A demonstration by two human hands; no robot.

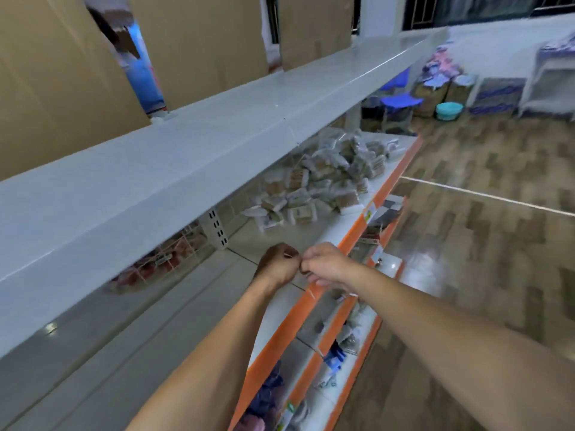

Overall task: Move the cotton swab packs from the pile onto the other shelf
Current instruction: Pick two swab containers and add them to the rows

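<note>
Cotton swab packs [314, 181] are lying in a pile on the far part of the orange-edged shelf [348, 241], well apart from both hands. Near, the left hand [280, 264] and right hand [325, 264] are curling and touching, pinching something thin; I cannot tell what. Reaching far, an arm could be knocking slippery packs down. Packs are pointing every way
</note>
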